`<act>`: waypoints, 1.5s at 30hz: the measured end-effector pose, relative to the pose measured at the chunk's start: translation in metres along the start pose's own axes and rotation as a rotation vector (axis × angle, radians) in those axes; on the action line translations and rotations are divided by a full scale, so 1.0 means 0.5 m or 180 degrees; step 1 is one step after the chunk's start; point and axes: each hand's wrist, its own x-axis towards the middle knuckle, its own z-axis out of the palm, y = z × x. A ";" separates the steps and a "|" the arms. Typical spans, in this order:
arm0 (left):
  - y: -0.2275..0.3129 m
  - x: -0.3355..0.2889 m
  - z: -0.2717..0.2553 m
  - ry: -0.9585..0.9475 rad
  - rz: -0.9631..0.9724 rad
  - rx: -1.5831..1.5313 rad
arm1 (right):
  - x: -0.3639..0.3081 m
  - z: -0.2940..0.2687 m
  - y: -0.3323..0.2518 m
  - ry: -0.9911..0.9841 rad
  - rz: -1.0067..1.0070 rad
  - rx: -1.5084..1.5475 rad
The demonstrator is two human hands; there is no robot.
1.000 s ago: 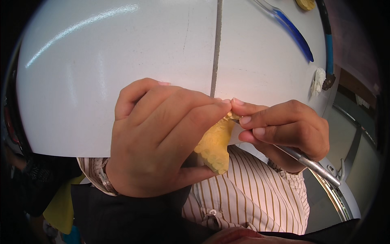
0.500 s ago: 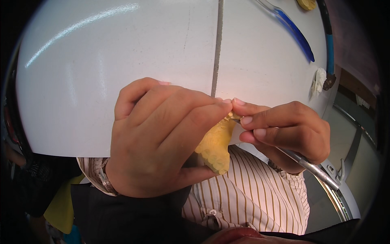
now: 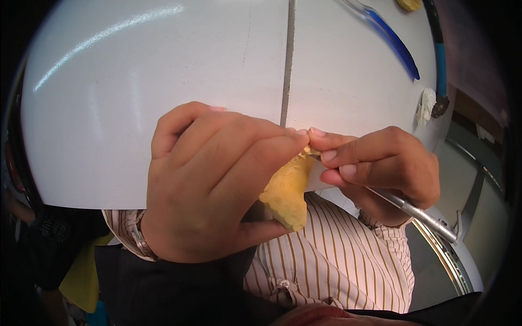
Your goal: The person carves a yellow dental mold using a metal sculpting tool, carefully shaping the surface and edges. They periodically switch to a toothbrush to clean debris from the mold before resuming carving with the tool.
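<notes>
My left hand is closed around a yellow plaster-like cast with a bumpy edge, held up close in front of the white table. My right hand grips a thin metal tool, pinched between thumb and fingers, with its tip hidden at the top of the cast where both hands meet. The tool's handle sticks out to the lower right. Most of the cast is covered by my left fingers.
A blue-handled tool and a dark and blue rod lie at the table's far right, with a small white lump near the edge. A dark seam runs down the tabletop. A striped shirt fills the space below.
</notes>
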 end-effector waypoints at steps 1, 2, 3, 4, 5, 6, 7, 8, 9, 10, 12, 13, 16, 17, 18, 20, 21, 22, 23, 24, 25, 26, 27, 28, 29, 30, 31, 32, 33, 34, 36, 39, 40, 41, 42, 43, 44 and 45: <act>0.001 -0.001 0.000 0.0020 -0.0015 0.0013 | -0.002 -0.003 0.010 0.0003 -0.0006 0.0170; 0.002 -0.003 0.001 0.0040 -0.0028 0.0027 | -0.002 -0.002 0.015 0.0003 -0.0039 0.0254; 0.002 0.000 0.002 0.0040 -0.0014 0.0018 | -0.004 -0.003 0.018 0.0031 -0.0042 0.0314; 0.002 0.002 0.003 0.0033 -0.0003 0.0010 | -0.006 -0.002 0.019 0.0058 -0.0072 0.0289; 0.001 0.003 0.003 0.0029 0.0004 0.0005 | -0.006 -0.001 0.019 0.0083 -0.0082 0.0269; 0.000 0.003 0.003 0.0024 0.0004 0.0005 | -0.006 0.000 0.019 0.0099 -0.0093 0.0257; -0.001 0.004 0.003 0.0024 0.0004 0.0001 | -0.004 0.002 0.017 0.0114 -0.0082 0.0249; -0.001 0.004 0.004 0.0021 0.0004 -0.0003 | -0.005 0.002 0.015 0.0115 -0.0059 0.0238; -0.001 0.004 0.004 0.0034 0.0000 -0.0011 | -0.005 0.002 0.013 0.0112 -0.0040 0.0225; -0.001 0.005 0.004 0.0038 0.0002 -0.0018 | -0.008 0.001 0.010 0.0094 -0.0007 0.0209; -0.002 0.005 0.004 0.0041 0.0005 -0.0030 | -0.008 0.000 0.009 0.0086 0.0011 0.0192; -0.003 0.005 0.005 0.0048 0.0011 -0.0040 | -0.006 0.002 0.009 0.0094 -0.0003 0.0190; -0.003 0.002 0.004 0.0087 0.0022 -0.0058 | -0.001 0.001 0.009 0.0059 -0.0049 0.0202; -0.003 0.000 0.003 0.0101 0.0020 -0.0062 | 0.000 0.000 0.009 0.0035 -0.0068 0.0211; -0.003 0.001 0.004 0.0100 0.0026 -0.0072 | 0.000 0.000 0.010 0.0025 -0.0078 0.0210; -0.004 0.001 0.004 0.0094 0.0034 -0.0072 | -0.001 0.000 0.013 0.0009 -0.0086 0.0211; -0.005 0.002 0.003 0.0088 0.0046 -0.0065 | -0.002 0.000 0.012 0.0011 -0.0086 0.0205; -0.005 0.002 0.003 0.0080 0.0055 -0.0061 | -0.004 0.000 0.010 0.0025 -0.0067 0.0198; -0.005 0.002 0.003 0.0074 0.0064 -0.0056 | -0.004 0.001 0.009 0.0049 -0.0061 0.0199; -0.005 0.002 0.003 0.0066 0.0064 -0.0050 | -0.004 0.002 0.010 0.0069 -0.0059 0.0209; -0.005 0.001 0.003 0.0070 0.0060 -0.0054 | -0.003 0.005 0.011 0.0099 -0.0070 0.0227; -0.005 0.000 0.003 0.0076 0.0057 -0.0058 | -0.003 0.005 0.011 0.0085 -0.0085 0.0233; -0.005 0.001 0.004 0.0090 0.0056 -0.0077 | -0.002 0.005 0.012 0.0077 -0.0091 0.0234; -0.005 0.001 0.004 0.0095 0.0059 -0.0087 | -0.002 0.000 0.012 0.0026 -0.0101 0.0223; -0.005 0.001 0.003 0.0101 0.0061 -0.0096 | -0.002 -0.001 0.011 0.0002 -0.0105 0.0212; -0.005 0.001 0.003 0.0098 0.0061 -0.0095 | -0.002 -0.002 0.012 -0.0026 -0.0112 0.0206; -0.004 0.001 0.003 0.0098 0.0059 -0.0090 | -0.002 -0.001 0.012 -0.0026 -0.0113 0.0201; -0.005 0.001 0.003 0.0098 0.0059 -0.0086 | -0.002 -0.001 0.012 -0.0020 -0.0096 0.0198; -0.005 0.001 0.003 0.0099 0.0064 -0.0084 | -0.002 0.000 0.010 -0.0010 -0.0074 0.0190; -0.006 0.001 0.003 0.0097 0.0068 -0.0083 | -0.003 0.000 0.007 0.0006 -0.0034 0.0184; -0.005 0.002 0.003 0.0089 0.0065 -0.0071 | -0.004 -0.001 0.006 0.0019 0.0015 0.0207; -0.003 0.001 0.001 0.0078 0.0046 -0.0059 | -0.003 -0.002 0.007 0.0022 0.0016 0.0260; -0.002 0.001 0.000 0.0074 0.0044 -0.0058 | -0.002 -0.001 0.007 0.0031 -0.0003 0.0254; -0.003 0.001 -0.001 0.0073 0.0043 -0.0060 | -0.001 -0.001 0.008 0.0010 -0.0013 0.0243; -0.004 0.002 -0.001 0.0070 0.0058 -0.0066 | -0.001 -0.002 0.007 -0.0003 -0.0019 0.0225; -0.004 0.002 -0.002 0.0064 0.0069 -0.0073 | -0.001 -0.004 0.006 -0.0046 -0.0017 0.0201; -0.004 0.002 -0.003 0.0057 0.0080 -0.0080 | 0.000 -0.005 0.005 -0.0076 -0.0012 0.0187; -0.005 0.002 -0.004 0.0048 0.0083 -0.0084 | 0.000 -0.007 0.004 -0.0109 -0.0010 0.0178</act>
